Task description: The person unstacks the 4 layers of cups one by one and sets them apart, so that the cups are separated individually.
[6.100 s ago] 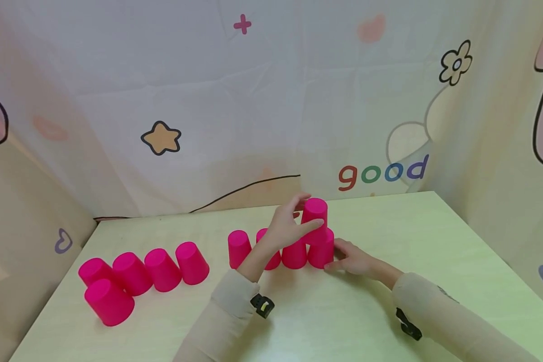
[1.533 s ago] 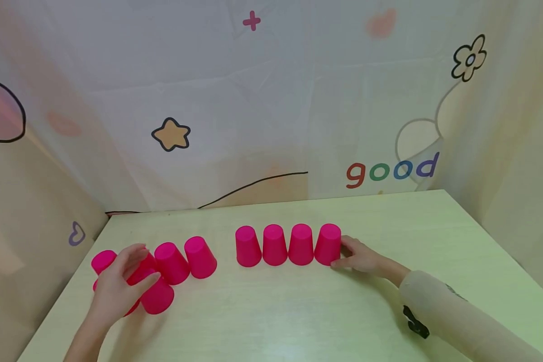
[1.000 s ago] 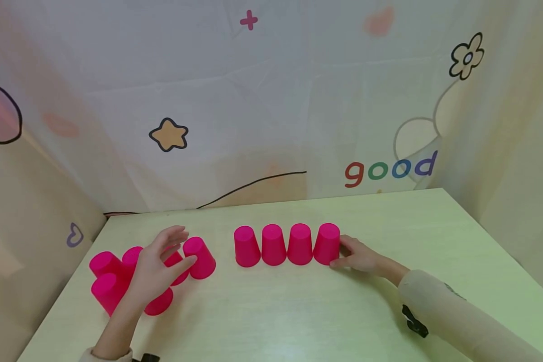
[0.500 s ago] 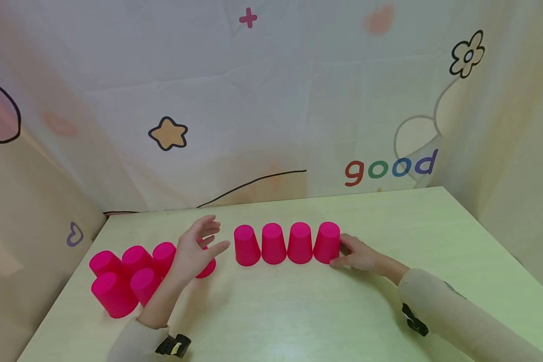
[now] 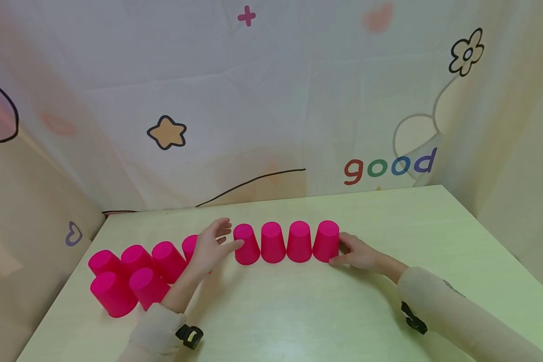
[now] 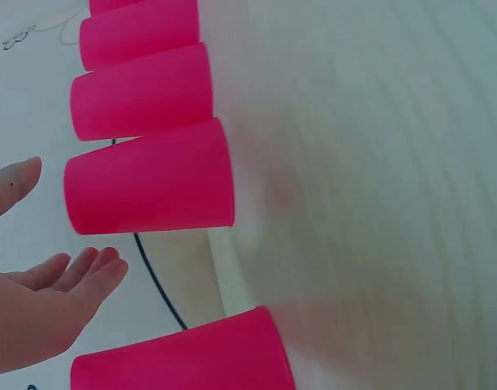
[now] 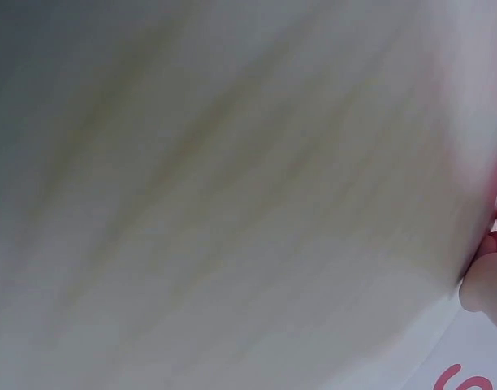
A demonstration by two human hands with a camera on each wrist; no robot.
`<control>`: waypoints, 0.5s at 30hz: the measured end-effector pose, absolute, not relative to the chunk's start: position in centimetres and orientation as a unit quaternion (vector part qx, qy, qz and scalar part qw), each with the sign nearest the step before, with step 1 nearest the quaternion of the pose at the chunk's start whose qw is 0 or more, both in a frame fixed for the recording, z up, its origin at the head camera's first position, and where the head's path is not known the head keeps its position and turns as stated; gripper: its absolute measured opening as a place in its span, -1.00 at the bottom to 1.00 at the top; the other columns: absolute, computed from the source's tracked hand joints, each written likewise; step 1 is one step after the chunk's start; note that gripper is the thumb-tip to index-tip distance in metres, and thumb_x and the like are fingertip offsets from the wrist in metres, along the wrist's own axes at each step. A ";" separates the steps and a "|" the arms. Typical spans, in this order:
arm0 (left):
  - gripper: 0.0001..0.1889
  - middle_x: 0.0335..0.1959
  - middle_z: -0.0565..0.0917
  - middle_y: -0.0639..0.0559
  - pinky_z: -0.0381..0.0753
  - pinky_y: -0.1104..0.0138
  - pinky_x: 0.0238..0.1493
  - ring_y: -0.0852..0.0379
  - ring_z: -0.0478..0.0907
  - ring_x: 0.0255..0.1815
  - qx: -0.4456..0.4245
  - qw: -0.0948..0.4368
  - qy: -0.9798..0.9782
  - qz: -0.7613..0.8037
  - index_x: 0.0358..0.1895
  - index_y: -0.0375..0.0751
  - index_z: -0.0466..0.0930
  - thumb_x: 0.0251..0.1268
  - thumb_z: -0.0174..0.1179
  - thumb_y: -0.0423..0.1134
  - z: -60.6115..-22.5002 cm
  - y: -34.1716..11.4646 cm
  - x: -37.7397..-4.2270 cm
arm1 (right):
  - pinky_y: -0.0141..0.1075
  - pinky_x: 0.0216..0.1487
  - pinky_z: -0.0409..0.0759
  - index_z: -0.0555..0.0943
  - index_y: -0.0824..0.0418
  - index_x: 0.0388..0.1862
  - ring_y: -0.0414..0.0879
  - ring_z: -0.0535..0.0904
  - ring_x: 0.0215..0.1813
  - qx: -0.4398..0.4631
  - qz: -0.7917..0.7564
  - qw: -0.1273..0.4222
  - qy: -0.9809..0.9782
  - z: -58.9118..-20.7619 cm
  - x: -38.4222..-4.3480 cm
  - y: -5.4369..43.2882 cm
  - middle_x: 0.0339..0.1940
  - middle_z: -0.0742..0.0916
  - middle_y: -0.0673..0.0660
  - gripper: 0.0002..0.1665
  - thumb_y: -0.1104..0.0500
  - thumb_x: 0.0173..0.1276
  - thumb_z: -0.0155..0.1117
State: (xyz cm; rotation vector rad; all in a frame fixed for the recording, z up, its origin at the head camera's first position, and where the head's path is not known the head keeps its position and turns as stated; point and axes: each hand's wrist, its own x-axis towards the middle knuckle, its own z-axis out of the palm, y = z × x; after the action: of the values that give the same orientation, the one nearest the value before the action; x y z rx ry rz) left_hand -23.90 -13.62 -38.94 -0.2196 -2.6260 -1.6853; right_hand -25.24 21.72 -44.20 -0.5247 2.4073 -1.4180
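Observation:
Several pink plastic cups stand upside down in a row; my left hand (image 5: 212,246) is by the row's leftmost cup (image 5: 246,246). Its fingers are spread and hold nothing; in the head view the thumb overlaps that cup's edge. In the left wrist view, a gap shows between the left hand (image 6: 49,301) and the same cup (image 6: 151,183). At the row's other end, my right hand (image 5: 359,255) holds the rightmost cup (image 5: 327,240) low on its side, thumb in front, fingers partly hidden behind. In the right wrist view only part of this hand (image 7: 486,280) shows.
More upside-down pink cups stand on the left: a back row with one cup (image 5: 168,261) partly beside my forearm, and two in front, including a near cup (image 5: 113,294). They rest on a pale wooden table (image 5: 289,306) against a printed cloth (image 5: 253,100).
The left hand took the upper cup off the row's right end and set it among the left cups. It then moved right, holding nothing, to the row. The right hand stayed put.

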 end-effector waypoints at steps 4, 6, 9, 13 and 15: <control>-0.30 0.15 0.40 -0.15 0.41 0.11 0.11 -0.12 0.37 0.14 -0.060 -0.006 -0.848 -0.527 0.24 -0.28 0.26 -0.02 0.34 -0.25 -39.7 -13.0 -24.4 | -0.03 0.14 0.39 0.29 0.28 0.17 0.12 0.33 0.16 -0.181 -0.489 0.149 0.840 -44.1 -25.3 21.7 0.10 0.47 0.20 -0.29 0.24 0.05 0.39; -0.30 0.14 0.41 -0.13 0.45 0.11 0.07 -0.11 0.37 0.13 -0.058 -0.007 -0.851 -0.522 0.23 -0.27 0.27 -0.04 0.35 -0.24 -40.1 -12.8 -24.6 | -0.04 0.14 0.39 0.29 0.28 0.17 0.12 0.34 0.16 -0.181 -0.488 0.149 0.841 -44.1 -25.3 21.7 0.10 0.47 0.19 -0.28 0.24 0.05 0.40; -0.33 0.09 0.44 -0.11 0.50 0.12 0.00 -0.09 0.38 0.09 -0.056 -0.006 -0.854 -0.518 0.20 -0.27 0.30 -0.04 0.36 -0.24 -40.5 -12.4 -24.8 | -0.04 0.15 0.38 0.28 0.27 0.18 0.11 0.34 0.16 -0.182 -0.490 0.149 0.840 -44.1 -25.3 21.7 0.11 0.47 0.19 -0.26 0.23 0.04 0.40; -0.40 0.01 0.49 -0.09 0.52 0.15 -0.05 -0.06 0.40 0.04 -0.050 -0.001 -0.856 -0.515 0.13 -0.25 0.34 -0.03 0.35 -0.26 -40.7 -12.1 -24.9 | -0.05 0.15 0.38 0.28 0.27 0.18 0.11 0.34 0.16 -0.181 -0.490 0.148 0.840 -44.1 -25.2 21.7 0.11 0.47 0.19 -0.26 0.23 0.03 0.41; -0.41 0.00 0.49 -0.08 0.52 0.15 -0.05 -0.05 0.41 0.03 -0.046 0.003 -0.858 -0.512 0.12 -0.24 0.34 -0.04 0.36 -0.26 -40.7 -12.0 -24.9 | -0.05 0.15 0.38 0.28 0.27 0.18 0.11 0.34 0.16 -0.182 -0.488 0.148 0.841 -44.1 -25.2 21.7 0.11 0.47 0.19 -0.26 0.23 0.03 0.41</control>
State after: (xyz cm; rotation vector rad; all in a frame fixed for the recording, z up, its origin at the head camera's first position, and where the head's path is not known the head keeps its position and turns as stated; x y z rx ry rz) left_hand -24.89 -12.01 -40.70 -0.1457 -2.6911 -1.6046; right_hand -25.22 21.68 -44.09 -0.5236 2.4192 -1.4036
